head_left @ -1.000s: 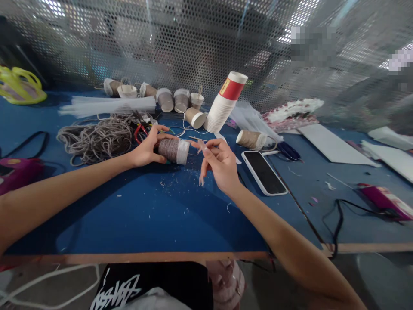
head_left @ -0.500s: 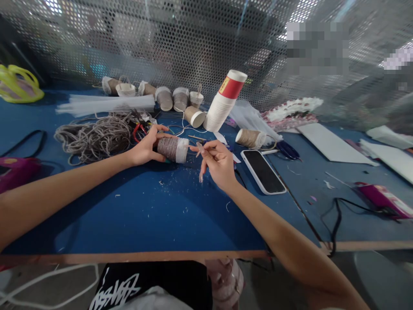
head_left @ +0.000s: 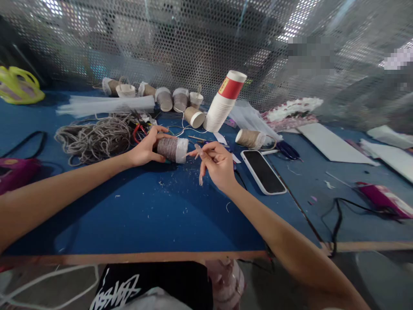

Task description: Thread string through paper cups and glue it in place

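A paper cup wound with grey-brown cord (head_left: 167,148) lies on its side, with a white band around its right end. My left hand (head_left: 149,148) grips it from the left, fingers over the top and thumb below. At the white end, my right hand (head_left: 217,163) has its thumb pressed toward the index finger, whose tip reaches the cup's edge. Whatever sits in that pinch is too small to make out. Behind my left hand lie a tangled heap of grey cord (head_left: 97,137) and red-handled pliers or snips (head_left: 139,132), partly hidden.
Several wrapped cups (head_left: 164,99) line the back, beside a leaning stack of white paper cups (head_left: 221,110). A phone (head_left: 263,172) lies right of my right hand, near blue-handled scissors (head_left: 287,150) and a cord-wrapped cup (head_left: 250,139). Purple devices with cables (head_left: 383,200) flank the blue table (head_left: 145,219).
The right index fingertip has shifted slightly left and down along the cup's white end. My left hand and the cup stay nearly in place.
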The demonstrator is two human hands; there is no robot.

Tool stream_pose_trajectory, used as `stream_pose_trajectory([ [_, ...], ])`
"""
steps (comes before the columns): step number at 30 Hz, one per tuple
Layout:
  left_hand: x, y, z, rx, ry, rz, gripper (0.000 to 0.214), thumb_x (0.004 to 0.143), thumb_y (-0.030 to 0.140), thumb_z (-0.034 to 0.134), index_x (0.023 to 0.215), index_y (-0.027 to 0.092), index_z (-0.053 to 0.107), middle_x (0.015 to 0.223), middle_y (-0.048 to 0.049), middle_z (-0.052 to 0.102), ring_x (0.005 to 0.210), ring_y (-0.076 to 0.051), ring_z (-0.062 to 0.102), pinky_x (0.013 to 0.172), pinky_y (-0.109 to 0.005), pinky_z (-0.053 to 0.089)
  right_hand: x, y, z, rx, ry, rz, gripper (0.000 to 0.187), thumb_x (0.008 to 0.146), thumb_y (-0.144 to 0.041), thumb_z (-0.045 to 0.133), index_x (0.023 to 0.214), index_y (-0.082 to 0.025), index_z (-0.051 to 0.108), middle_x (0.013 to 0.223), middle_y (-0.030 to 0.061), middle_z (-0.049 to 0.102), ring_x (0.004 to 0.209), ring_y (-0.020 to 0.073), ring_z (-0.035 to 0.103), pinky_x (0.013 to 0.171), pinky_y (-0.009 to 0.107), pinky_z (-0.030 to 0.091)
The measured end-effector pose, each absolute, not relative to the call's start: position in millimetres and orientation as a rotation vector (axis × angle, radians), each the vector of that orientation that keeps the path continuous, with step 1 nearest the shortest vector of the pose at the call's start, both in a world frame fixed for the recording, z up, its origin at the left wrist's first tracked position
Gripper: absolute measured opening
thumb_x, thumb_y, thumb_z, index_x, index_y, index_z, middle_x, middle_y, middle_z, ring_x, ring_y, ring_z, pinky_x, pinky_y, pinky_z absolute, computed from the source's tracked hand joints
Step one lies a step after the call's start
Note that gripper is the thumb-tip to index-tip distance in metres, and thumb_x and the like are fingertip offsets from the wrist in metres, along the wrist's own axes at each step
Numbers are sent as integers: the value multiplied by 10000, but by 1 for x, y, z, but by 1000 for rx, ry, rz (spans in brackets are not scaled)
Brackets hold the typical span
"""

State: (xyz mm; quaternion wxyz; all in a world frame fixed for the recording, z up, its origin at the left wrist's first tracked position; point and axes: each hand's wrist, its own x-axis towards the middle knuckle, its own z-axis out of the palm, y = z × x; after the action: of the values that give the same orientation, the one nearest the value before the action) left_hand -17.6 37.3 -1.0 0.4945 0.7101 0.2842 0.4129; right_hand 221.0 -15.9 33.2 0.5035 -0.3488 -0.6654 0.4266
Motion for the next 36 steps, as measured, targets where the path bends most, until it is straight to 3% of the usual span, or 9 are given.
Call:
stream_pose_trajectory([
  [7, -13, 31, 7, 1629, 762, 983, 743, 500, 119, 793, 1064, 217, 321, 1221, -120, 580, 1171, -335, 556, 951, -457, 456, 220, -14, 30, -853, -1562, 1068, 283, 848, -458, 649, 806, -235, 479, 868, -17, 737, 377, 66, 593, 366, 203, 487],
  [18, -11, 27, 11, 1647, 817, 986, 759, 495, 161, 776, 1075, 202, 288, 1192, -146, 566, 1141, -343, 532, 922, -451, 428, 221, -18, 29, -829, -1689, 1012, 210, 900, -366, 604, 789, -223, 497, 755, -37, 715, 339, 42, 546, 343, 182, 418],
  [26, -9, 24, 13, 1735, 847, 973, 713, 538, 185, 734, 1082, 180, 274, 1265, -192, 553, 1166, -331, 510, 922, -441, 407, 218, -17, 29, -843, -1594, 1035, 250, 897, -445, 584, 839, -238, 457, 898, -18, 709, 436, 66, 634, 411, 193, 527],
  [36, -14, 31, 6, 1838, 841, 969, 724, 520, 184, 752, 1075, 204, 288, 1174, -131, 586, 1181, -339, 516, 956, -476, 390, 220, -16, 27, -886, -1660, 962, 227, 899, -403, 591, 809, -229, 478, 848, -21, 717, 375, 42, 571, 360, 176, 439],
])
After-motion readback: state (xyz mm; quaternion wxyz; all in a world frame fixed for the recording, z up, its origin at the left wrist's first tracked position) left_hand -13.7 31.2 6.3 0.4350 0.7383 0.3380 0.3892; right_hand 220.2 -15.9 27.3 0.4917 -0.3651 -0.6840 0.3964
